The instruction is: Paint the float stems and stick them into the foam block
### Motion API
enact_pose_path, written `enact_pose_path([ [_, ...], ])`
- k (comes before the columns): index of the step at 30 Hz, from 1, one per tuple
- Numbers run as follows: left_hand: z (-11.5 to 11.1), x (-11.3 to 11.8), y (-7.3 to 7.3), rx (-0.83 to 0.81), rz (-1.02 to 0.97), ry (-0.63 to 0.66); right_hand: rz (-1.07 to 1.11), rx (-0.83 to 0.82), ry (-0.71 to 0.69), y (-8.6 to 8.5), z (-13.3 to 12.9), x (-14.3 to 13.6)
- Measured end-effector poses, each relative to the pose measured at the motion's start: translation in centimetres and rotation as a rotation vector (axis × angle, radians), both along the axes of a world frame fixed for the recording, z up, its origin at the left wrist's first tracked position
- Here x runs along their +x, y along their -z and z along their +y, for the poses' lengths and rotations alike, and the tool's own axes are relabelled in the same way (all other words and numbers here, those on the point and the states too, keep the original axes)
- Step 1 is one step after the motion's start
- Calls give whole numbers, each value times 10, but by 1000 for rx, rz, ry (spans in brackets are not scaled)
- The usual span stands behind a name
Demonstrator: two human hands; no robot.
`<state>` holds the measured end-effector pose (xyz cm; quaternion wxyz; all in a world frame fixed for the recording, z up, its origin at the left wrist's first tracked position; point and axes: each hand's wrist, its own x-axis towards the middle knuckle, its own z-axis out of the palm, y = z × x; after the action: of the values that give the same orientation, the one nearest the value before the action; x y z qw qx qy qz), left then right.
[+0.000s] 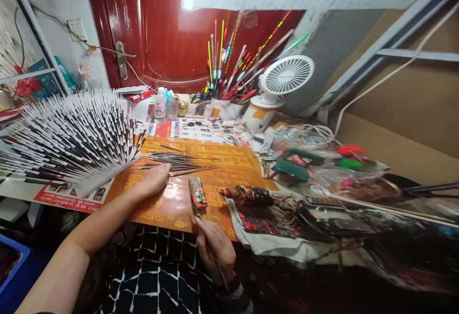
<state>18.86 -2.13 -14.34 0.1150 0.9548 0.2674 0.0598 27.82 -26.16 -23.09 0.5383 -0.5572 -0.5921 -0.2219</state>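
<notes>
In the head view, the orange mat [215, 161] lay in the middle of the desk [21, 189], and I describe all places relative to it. The left hand [154, 179] rested on the left part of the mat, palm down, with the fingers nearly closed on the near ends of a loose bundle of thin dark rods [179, 161]. The rods spread out like a narrow fan toward the right over the mat, probably because the hand pinned them only at one end. It seemed to press on them rather than grip them fully.

The right hand [215, 247] was at the near edge of the mat, close to the body. Its fingers were pinched together around a thin brush-like tool [218, 264], whose handle ran back under the palm toward the wrist. The tip pointed toward a small paint-stained block [198, 192], which lay on the mat just beyond the fingers, perhaps as a rest or wiping place.

To the left of the mat stood a large rack of white-tipped sticks [71, 137], spread out so that they did not touch each other, maybe for drying. Behind the mat were cups of coloured floats [233, 65] and a small white fan [283, 77]. To the right of the mat lay a paint-spotted cloth [272, 237].
</notes>
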Motion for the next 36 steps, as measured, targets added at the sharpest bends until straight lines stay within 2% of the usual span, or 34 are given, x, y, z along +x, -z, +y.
enact_pose_path([
  [3, 5, -17, -1, 46, -12, -7, 32, -22, 28, -8, -9, 1],
  [6, 5, -48, 1, 134, -145, 5, 31, -12, 60, -16, -14, 6],
  [10, -8, -84, 6, 184, -404, 56, 12, 11, 106, -25, -8, 19],
  [13, -20, -98, 8, 173, -479, 85, 6, 4, 162, -28, 4, 25],
  [20, -18, -107, 8, 226, -465, 100, 20, -86, 222, -25, 25, 28],
  [31, -12, -112, 11, 206, -466, 41, 21, -209, 238, -17, 31, 31],
  [36, -10, -110, 11, 215, -464, 68, 34, -201, 248, -16, 32, 31],
])
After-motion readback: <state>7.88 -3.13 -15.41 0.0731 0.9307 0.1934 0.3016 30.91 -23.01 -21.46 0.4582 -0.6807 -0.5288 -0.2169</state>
